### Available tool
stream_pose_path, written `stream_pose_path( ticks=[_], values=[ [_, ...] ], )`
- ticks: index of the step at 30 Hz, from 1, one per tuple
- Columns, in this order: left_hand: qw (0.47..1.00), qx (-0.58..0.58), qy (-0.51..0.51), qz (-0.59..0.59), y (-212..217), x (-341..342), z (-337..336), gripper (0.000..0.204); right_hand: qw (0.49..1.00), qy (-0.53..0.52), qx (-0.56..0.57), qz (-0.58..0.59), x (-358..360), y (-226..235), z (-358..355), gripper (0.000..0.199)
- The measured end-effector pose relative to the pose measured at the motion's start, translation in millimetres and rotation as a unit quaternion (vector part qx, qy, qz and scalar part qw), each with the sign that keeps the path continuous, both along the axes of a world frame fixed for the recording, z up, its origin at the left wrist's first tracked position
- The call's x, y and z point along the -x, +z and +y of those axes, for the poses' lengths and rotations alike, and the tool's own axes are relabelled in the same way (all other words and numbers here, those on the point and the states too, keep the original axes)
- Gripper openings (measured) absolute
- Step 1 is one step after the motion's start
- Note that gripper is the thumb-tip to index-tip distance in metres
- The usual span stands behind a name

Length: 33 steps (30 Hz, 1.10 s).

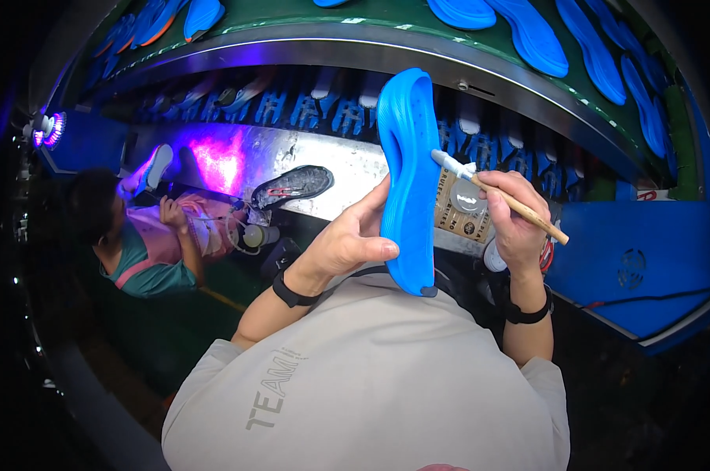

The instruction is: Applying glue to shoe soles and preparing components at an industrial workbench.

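A bright blue shoe sole (406, 188) stands nearly upright in front of me, its side wall facing right. My left hand (355, 239) is closed on its left edge, with the thumb across the lower part. In my right hand (516, 220) is a brush, pinched between thumb and fingers. The brush (545, 225) has a wooden handle and white-coated bristles, whose tip meets the right rim of the sole. Under the brush, a round dish of whitish liquid (466, 199) sits on brown printed cardboard (455, 224).
A green conveyor (394, 30) carrying several blue soles curves across the top behind a metal rail. Beneath it are racked shoes (308, 110). A dark shoe sole (292, 186) lies on the metal bench (355, 165). At left, a person (147, 235) holds a shoe near a purple lamp (53, 130).
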State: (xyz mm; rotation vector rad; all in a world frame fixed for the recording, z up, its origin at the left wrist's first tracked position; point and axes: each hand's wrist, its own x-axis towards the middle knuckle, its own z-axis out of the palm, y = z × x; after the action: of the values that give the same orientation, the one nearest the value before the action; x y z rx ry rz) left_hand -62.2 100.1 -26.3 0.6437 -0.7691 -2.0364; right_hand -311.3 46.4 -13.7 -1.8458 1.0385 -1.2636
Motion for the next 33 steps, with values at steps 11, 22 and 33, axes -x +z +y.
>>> stream_pose_path(
  ticks=[11, 22, 33],
  values=[
    [0.999, -0.014, -0.026, 0.021, -10, -3, -12, 0.109, 0.999, 0.024, -0.022, 0.019, 12, 3, 22, 0.011],
    [0.988, 0.111, -0.005, -0.107, -30, 19, -32, 0.101, 0.998, -0.016, 0.055, -0.025, 30, -17, 31, 0.011],
    [0.995, 0.067, 0.024, -0.073, -26, 13, -29, 0.109, 0.998, -0.051, 0.009, -0.021, 14, -7, 31, 0.012]
  ],
)
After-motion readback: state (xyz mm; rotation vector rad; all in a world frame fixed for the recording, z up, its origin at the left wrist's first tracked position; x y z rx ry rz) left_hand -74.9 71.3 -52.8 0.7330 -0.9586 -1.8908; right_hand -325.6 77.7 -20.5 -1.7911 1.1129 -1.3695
